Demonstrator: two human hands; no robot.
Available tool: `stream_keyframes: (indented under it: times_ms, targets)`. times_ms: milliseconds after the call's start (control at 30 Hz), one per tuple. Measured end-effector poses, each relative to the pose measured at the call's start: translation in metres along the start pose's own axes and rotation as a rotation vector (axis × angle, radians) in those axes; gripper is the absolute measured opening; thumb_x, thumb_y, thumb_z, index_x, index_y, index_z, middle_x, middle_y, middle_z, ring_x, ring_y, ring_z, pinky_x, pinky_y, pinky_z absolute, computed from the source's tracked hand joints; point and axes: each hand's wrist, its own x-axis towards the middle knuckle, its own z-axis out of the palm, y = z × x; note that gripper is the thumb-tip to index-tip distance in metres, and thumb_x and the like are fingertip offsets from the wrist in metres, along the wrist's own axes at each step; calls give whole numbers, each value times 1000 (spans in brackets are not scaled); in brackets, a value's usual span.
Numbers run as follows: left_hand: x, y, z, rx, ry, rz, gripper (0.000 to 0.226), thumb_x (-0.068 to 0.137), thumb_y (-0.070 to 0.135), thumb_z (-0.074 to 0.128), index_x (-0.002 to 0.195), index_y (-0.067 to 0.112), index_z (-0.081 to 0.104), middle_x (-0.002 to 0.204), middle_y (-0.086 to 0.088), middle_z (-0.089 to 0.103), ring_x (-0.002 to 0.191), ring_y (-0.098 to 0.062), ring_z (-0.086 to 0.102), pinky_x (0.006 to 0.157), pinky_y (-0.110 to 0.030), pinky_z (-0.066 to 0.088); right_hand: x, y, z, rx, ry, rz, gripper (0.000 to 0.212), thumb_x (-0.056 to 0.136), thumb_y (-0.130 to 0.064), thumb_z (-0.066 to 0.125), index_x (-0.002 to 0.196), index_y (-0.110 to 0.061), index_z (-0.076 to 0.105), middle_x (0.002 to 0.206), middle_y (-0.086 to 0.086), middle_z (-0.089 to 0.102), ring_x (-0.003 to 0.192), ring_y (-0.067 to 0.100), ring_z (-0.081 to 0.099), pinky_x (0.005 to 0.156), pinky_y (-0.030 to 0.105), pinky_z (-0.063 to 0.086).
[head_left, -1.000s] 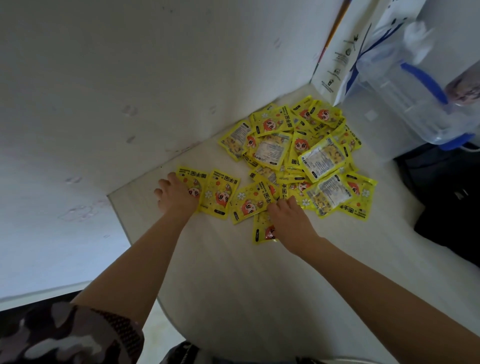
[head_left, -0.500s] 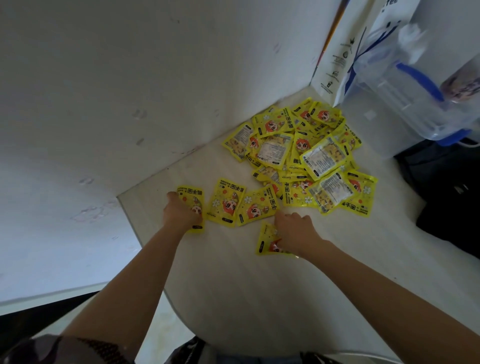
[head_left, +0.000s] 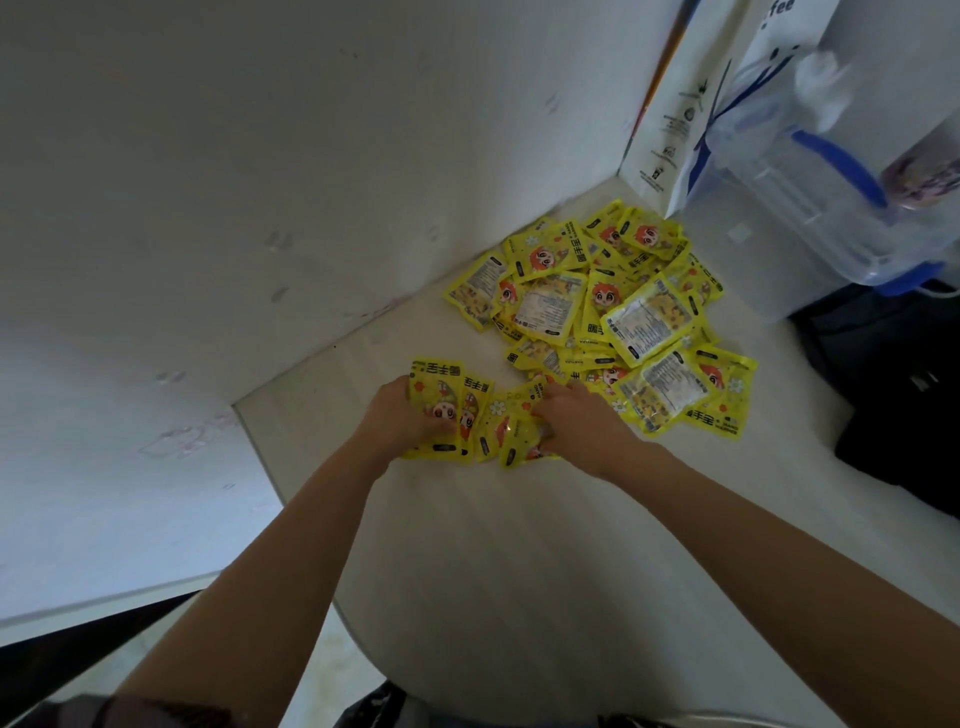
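Fingers of left hand, right hand grip packets near clear tub.

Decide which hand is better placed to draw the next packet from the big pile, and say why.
Right, probably. The right hand lies just beside the pile's near edge; the left hand sits farther away, holding the gathered packets.

Left hand beside right hand, palms down.
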Motion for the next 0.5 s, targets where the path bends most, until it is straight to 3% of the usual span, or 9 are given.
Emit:
stream_keyframes:
  times_ms: [133, 233, 333, 500]
  targets:
    - [12, 9, 10, 128, -76, 23, 73, 43, 33, 85, 110, 15, 62, 106, -7, 68, 97, -26, 66, 84, -47, 55, 25, -7, -7, -79, 12, -80, 45, 79, -34, 72, 118, -15, 63, 130, 3, 47, 120, 29, 36, 96, 43, 45]
    - [19, 8, 15, 253, -89, 32, 60, 59, 34, 85, 110, 12, 61, 108, -7, 66, 100, -27, 63, 87, -43, 53, 40, -10, -2, -129, -9, -112, 44, 82, -24, 70, 124, -18, 60, 141, 5, 41, 126, 31, 32, 100, 44, 42]
    - [24, 6, 20, 366, -57, 58, 48, 70, 30, 80, 108, 10, 59, 107, -7, 63, 100, -26, 60, 82, -35, 50, 45, -10, 4, -153, -38, -120, 47, 82, -23, 69, 127, -17, 56, 138, 9, 43, 126, 33, 32, 102, 44, 41]
    - [23, 6, 27, 554, 69, 75, 61, 70, 38, 79, 117, 10, 50, 120, -9, 46, 115, -31, 42, 91, -39, 42, 41, -9, 3, -145, -29, -98, 50, 85, -24, 67, 132, -16, 51, 135, 7, 44, 127, 32, 32, 102, 43, 34]
